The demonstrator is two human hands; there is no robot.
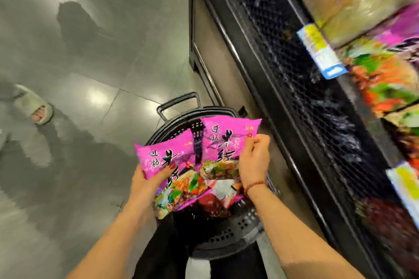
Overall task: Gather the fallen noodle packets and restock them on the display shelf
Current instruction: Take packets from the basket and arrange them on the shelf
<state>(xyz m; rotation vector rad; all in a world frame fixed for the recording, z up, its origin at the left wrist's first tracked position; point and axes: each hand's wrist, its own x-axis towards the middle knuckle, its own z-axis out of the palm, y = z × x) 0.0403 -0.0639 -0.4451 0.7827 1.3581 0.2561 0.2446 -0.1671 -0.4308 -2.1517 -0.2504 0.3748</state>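
Observation:
Two pink noodle packets are held over a black shopping basket [229, 236] on the floor. My left hand [150, 178] grips the left packet [167, 161] at its lower left edge, thumb on its front. My right hand [254, 158] pinches the right packet [224, 142] along its right edge. More packets [215, 199] lie in the basket beneath. The display shelf [322, 88] rises at the right, with matching pink packets [390, 56] blurred on it.
The basket's pull handle [179, 103] sticks up behind it. A person's sandalled foot [34, 106] stands on the grey tiled floor at far left. Price tags [322, 50] hang on the shelf's black mesh front. My legs are below the basket.

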